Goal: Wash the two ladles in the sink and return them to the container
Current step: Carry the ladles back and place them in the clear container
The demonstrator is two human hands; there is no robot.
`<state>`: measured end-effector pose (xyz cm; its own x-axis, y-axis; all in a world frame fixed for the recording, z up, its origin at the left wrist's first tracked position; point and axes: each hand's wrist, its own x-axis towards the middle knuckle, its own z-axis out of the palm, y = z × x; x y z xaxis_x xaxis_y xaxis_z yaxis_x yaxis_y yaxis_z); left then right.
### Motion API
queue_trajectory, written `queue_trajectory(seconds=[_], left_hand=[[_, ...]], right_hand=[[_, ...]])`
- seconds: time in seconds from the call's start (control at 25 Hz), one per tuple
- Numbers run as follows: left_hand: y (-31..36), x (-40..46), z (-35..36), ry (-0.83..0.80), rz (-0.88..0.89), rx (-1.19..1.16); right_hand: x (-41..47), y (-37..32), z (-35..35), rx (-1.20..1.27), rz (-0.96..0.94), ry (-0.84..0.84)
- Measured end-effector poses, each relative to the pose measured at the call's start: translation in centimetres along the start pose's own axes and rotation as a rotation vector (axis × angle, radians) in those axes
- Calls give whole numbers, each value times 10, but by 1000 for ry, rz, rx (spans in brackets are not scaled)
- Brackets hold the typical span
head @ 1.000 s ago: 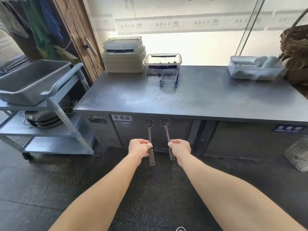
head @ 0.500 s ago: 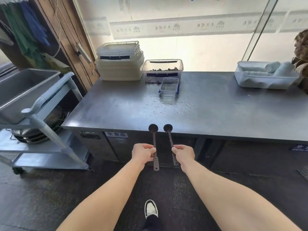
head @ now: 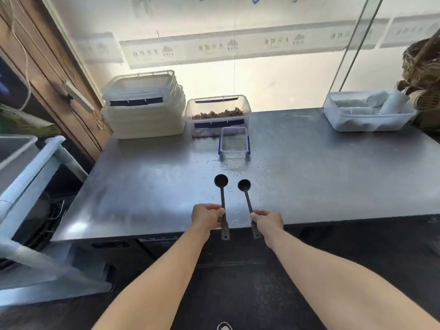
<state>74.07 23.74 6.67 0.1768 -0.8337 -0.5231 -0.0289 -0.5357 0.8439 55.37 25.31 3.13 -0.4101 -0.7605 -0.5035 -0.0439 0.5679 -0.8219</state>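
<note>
Two dark ladles are held side by side over the near edge of the steel counter (head: 309, 175), bowls forward. The left hand (head: 206, 217) curls tightly round the left ladle (head: 222, 194); the right hand (head: 267, 221) grips the right ladle (head: 246, 196) likewise. Just beyond the bowls sits a small clear container (head: 234, 144) among water droplets, with a larger lidded tub (head: 217, 115) behind it.
</note>
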Motion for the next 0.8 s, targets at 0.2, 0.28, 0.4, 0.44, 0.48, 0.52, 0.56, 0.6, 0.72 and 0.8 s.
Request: queue_trajectory(seconds=[0.2, 0.28, 0.4, 0.44, 0.48, 0.52, 0.56, 0.6, 0.72, 0.8], left_hand=[[27, 53, 5, -19, -25, 5], [37, 76, 12, -21, -38, 15], [58, 111, 23, 4, -42, 36], [66, 124, 28, 11, -40, 42], [74, 137, 33, 18, -41, 44], [84, 150, 39, 26, -44, 44], [94, 162, 43, 33, -49, 45], [104, 173, 48, 46, -55, 56], [132, 204, 59, 106, -56, 109], [146, 226, 67, 125, -66, 101]], right_hand=[[43, -34, 26, 23, 15, -24], [66, -47, 35, 33, 29, -26], [102, -71, 46, 37, 52, -12], [116, -81, 48, 43, 59, -10], [132, -93, 49, 46, 63, -12], [147, -106, 49, 48, 62, -20], [162, -119, 50, 47, 59, -31], [177, -131, 51, 38, 58, -40], [214, -162, 58, -12, 46, -64], [237, -180, 63, -50, 48, -80]])
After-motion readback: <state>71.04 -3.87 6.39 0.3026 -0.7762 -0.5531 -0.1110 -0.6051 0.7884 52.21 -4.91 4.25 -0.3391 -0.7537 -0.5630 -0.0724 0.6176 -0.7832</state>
